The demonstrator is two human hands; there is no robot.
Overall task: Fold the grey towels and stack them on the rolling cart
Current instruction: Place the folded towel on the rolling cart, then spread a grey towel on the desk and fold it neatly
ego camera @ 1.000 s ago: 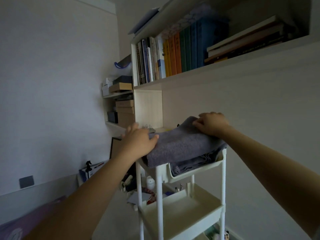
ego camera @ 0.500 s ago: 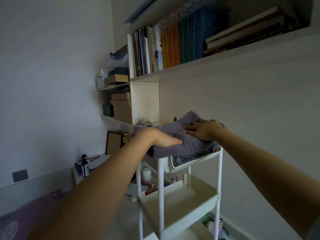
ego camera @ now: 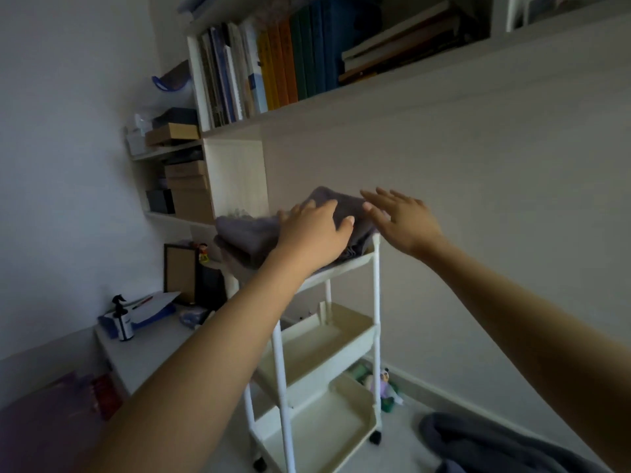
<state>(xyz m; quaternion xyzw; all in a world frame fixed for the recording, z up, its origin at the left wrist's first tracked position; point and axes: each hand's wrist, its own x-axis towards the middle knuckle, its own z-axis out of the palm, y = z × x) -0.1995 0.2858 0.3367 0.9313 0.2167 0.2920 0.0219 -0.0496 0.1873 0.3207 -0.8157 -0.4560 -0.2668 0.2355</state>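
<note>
Partly | left hand (ego camera: 312, 233) hides folded grey towels (ego camera: 249, 233) | cart (ego camera: 376, 302) top tray

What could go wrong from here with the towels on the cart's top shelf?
1. The folded grey towels overhang the left edge of the top tray; they might slide off once the left hand, resting flat on them, lifts.
2. The rolling cart is narrow, tall and wheeled; a push from either hand could roll or tip it.
3. The right hand, open beside the stack, might drag the top fold loose.
</note>
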